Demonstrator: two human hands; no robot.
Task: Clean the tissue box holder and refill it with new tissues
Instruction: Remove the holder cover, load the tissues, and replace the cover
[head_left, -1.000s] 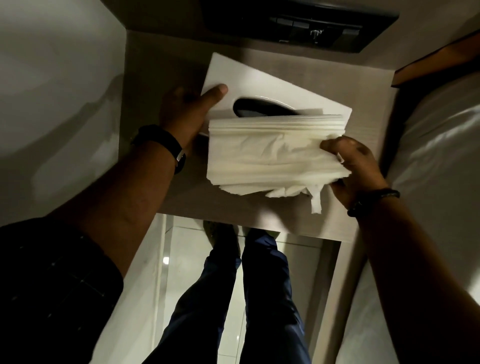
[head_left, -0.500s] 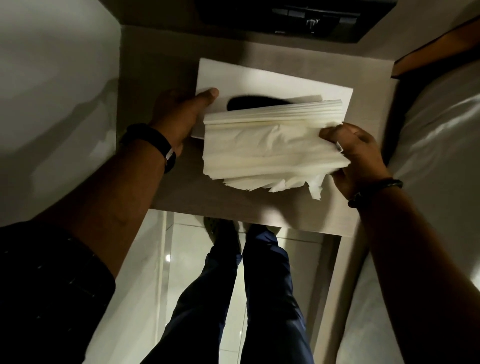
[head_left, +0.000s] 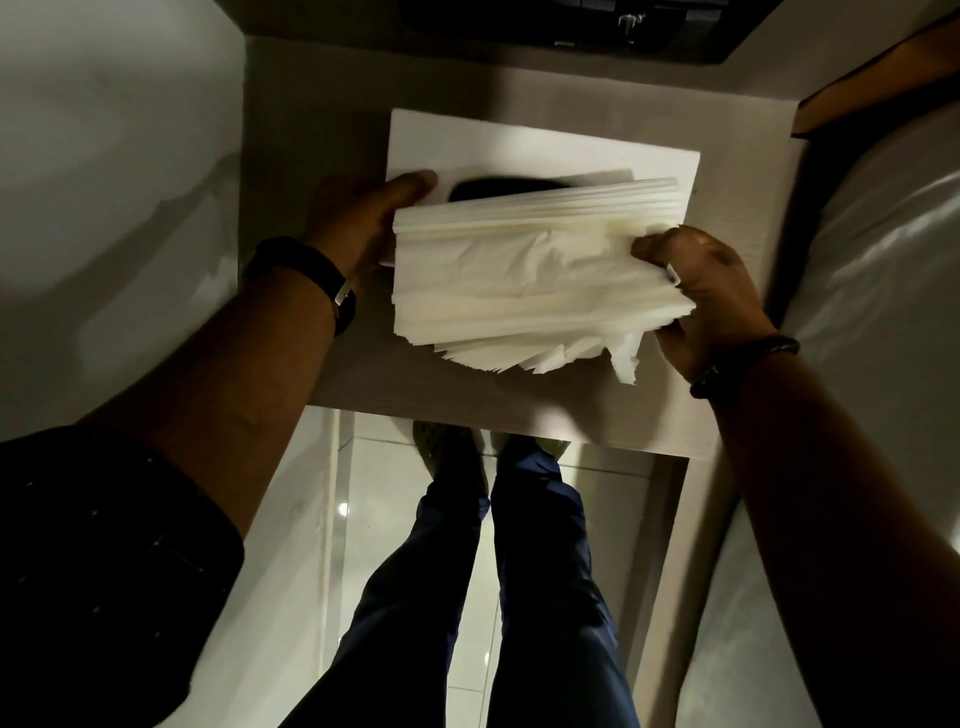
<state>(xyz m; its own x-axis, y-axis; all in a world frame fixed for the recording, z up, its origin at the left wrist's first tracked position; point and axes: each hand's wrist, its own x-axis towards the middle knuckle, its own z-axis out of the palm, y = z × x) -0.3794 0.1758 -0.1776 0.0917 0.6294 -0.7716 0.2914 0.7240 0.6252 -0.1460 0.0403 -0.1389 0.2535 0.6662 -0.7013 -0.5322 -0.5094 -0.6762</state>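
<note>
A stack of tissues (head_left: 524, 280) was held at its right end by the right hand (head_left: 711, 296), whose fingers were curled shut around the stack with the thumb pressed on top. The stack was kept in the air, tilted, just over the near part of the white holder (head_left: 519, 150), and its loose lower edges were fanned out. The holder was lying on a pale wood table (head_left: 727, 171), with the left end of its dark oval slot (head_left: 498, 188) showing above the tissues. The holder's left end was gripped by the left hand (head_left: 358, 218), with the thumb laid flat on the top face beside the slot and the fingers hidden at the side. A dark band (head_left: 311, 270) was worn on the left wrist.
</note>
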